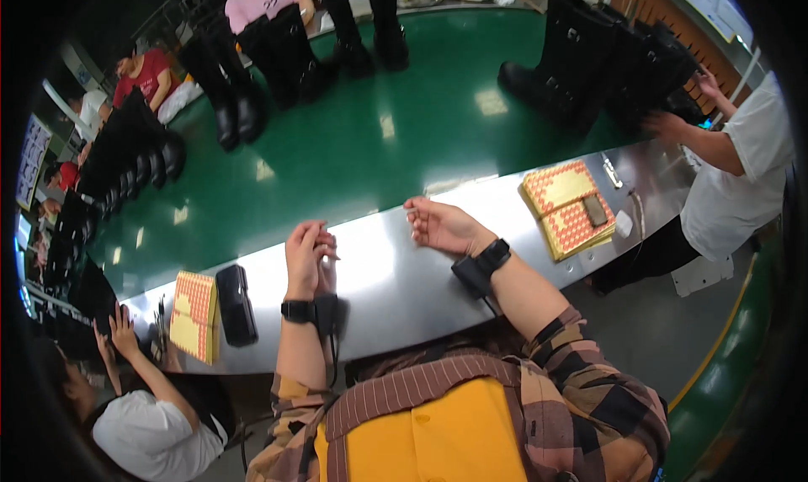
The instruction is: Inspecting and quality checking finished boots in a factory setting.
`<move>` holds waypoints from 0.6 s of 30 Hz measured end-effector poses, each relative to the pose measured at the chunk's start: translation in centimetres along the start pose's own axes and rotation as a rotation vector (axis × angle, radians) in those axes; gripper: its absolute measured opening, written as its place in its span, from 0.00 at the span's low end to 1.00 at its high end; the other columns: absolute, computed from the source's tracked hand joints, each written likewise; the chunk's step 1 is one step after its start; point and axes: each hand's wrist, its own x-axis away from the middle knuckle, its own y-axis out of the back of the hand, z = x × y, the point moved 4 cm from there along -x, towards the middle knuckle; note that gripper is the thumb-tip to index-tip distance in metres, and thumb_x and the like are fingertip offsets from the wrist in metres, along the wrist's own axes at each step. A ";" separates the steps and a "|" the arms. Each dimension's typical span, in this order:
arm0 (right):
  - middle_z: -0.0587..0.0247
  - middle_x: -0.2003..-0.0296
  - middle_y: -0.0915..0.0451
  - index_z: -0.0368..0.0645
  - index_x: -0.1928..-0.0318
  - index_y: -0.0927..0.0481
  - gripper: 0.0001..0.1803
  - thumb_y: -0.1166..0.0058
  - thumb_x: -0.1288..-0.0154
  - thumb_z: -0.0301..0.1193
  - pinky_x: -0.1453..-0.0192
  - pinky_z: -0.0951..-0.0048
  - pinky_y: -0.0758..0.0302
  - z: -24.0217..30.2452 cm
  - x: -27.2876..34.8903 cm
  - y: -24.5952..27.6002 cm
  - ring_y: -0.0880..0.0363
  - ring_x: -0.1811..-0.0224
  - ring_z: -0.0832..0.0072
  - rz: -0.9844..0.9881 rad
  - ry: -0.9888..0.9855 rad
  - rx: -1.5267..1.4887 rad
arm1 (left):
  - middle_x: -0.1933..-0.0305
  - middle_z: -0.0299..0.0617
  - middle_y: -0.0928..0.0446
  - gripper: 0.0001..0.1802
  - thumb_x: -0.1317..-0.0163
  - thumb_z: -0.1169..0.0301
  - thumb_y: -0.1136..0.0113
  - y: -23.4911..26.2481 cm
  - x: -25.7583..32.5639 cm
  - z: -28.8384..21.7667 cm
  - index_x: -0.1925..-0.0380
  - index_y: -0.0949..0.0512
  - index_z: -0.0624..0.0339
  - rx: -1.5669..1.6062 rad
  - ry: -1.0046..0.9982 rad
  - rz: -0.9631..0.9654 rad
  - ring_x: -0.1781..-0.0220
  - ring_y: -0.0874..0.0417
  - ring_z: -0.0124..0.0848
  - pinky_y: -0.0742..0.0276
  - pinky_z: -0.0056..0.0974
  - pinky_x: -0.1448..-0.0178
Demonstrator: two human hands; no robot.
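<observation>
Just then both bare hands rested on the curved, polished steel counter edge (396, 280) that ran beside a glossy green conveyor belt (362, 137). The left hand (307, 259) stood upright on its wrist with the fingers curled loosely together; whether anything small was pinched between them I cannot tell. The right hand (442, 225), at about two o'clock from the left and just apart from it, lay with its fingers bent inward toward the thumb, nothing visibly held. Each wrist carried a black strap with a small black box (475, 267) on it.

Nearest the left hand, at about eight o'clock, a flat black oblong case (236, 303) lay on the steel, touching a yellow pad of sheets dotted with red stickers (195, 314). At about two o'clock from the right hand, a second stack of yellow sheets with red dots (566, 206) lay on the counter with a small dark block on top.

Farther out, tall black boots (581, 61) stood on the belt at one o'clock, where a person in a white shirt (741, 170) handled one, and more black boots (227, 95) stood at eleven o'clock. Another person in white (151, 431) leaned at the counter at eight o'clock.
</observation>
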 end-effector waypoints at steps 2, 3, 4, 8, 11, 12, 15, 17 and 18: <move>0.70 0.67 0.24 0.43 0.55 0.25 0.10 0.55 0.25 0.36 0.59 0.76 0.23 0.0 0.0 -0.1 0.25 0.67 0.81 0.030 -0.007 0.029 | 0.71 0.42 0.24 0.11 0.29 0.70 0.50 0.1 -0.1 0.1 0.59 0.25 0.69 -0.023 -0.007 0.017 0.74 0.22 0.27 0.19 0.30 0.74; 0.71 0.67 0.24 0.43 0.55 0.25 0.10 0.54 0.26 0.35 0.59 0.76 0.23 0.1 0.0 0.1 0.25 0.67 0.81 -0.014 -0.003 0.055 | 0.71 0.43 0.24 0.11 0.29 0.70 0.50 0.1 -0.1 0.2 0.58 0.25 0.69 -0.019 -0.007 0.027 0.74 0.22 0.28 0.19 0.30 0.74; 0.71 0.67 0.24 0.43 0.56 0.25 0.10 0.54 0.26 0.35 0.58 0.76 0.23 0.1 0.1 -0.1 0.25 0.67 0.81 0.017 0.012 0.076 | 0.71 0.43 0.24 0.11 0.30 0.70 0.49 0.1 -0.2 0.3 0.58 0.25 0.69 -0.010 -0.010 0.027 0.73 0.22 0.28 0.18 0.30 0.74; 0.68 0.66 0.24 0.42 0.55 0.24 0.10 0.51 0.27 0.34 0.58 0.75 0.23 -0.1 0.0 0.1 0.25 0.67 0.81 -0.041 -0.004 0.055 | 0.69 0.43 0.24 0.11 0.30 0.70 0.48 0.2 -0.4 0.5 0.58 0.25 0.68 -0.059 -0.005 0.049 0.72 0.20 0.27 0.16 0.32 0.71; 0.71 0.68 0.23 0.43 0.53 0.25 0.09 0.52 0.27 0.34 0.59 0.76 0.24 -0.2 0.1 -0.2 0.25 0.68 0.84 -0.072 -0.011 0.032 | 0.69 0.44 0.23 0.11 0.31 0.70 0.47 0.2 -0.2 0.4 0.57 0.25 0.68 -0.070 -0.002 0.052 0.71 0.19 0.28 0.16 0.32 0.70; 0.70 0.68 0.24 0.42 0.53 0.26 0.09 0.53 0.26 0.33 0.60 0.76 0.24 -0.2 0.0 -0.4 0.25 0.68 0.83 -0.052 0.004 0.052 | 0.69 0.45 0.23 0.10 0.31 0.70 0.47 0.3 -0.2 0.4 0.58 0.25 0.68 -0.077 0.016 0.037 0.71 0.19 0.28 0.16 0.32 0.70; 0.68 0.68 0.26 0.41 0.55 0.26 0.09 0.54 0.26 0.33 0.60 0.76 0.24 -0.3 -0.2 -0.8 0.27 0.69 0.80 -0.057 0.013 0.081 | 0.68 0.45 0.22 0.09 0.32 0.70 0.46 0.4 0.0 0.2 0.59 0.25 0.67 -0.091 0.020 0.040 0.72 0.19 0.27 0.17 0.32 0.70; 0.68 0.68 0.26 0.40 0.56 0.26 0.09 0.54 0.26 0.33 0.60 0.76 0.24 -0.4 -0.3 -0.9 0.27 0.69 0.80 -0.044 0.006 0.096 | 0.69 0.45 0.23 0.08 0.32 0.71 0.47 0.4 0.1 0.1 0.60 0.24 0.66 -0.074 0.048 0.056 0.72 0.19 0.27 0.17 0.32 0.71; 0.68 0.68 0.26 0.40 0.56 0.26 0.09 0.54 0.26 0.33 0.61 0.76 0.24 -0.4 -0.2 -0.7 0.27 0.69 0.80 -0.065 0.011 0.096 | 0.69 0.45 0.23 0.08 0.32 0.71 0.47 0.5 0.1 0.0 0.60 0.24 0.66 -0.067 0.026 0.039 0.72 0.19 0.27 0.17 0.32 0.71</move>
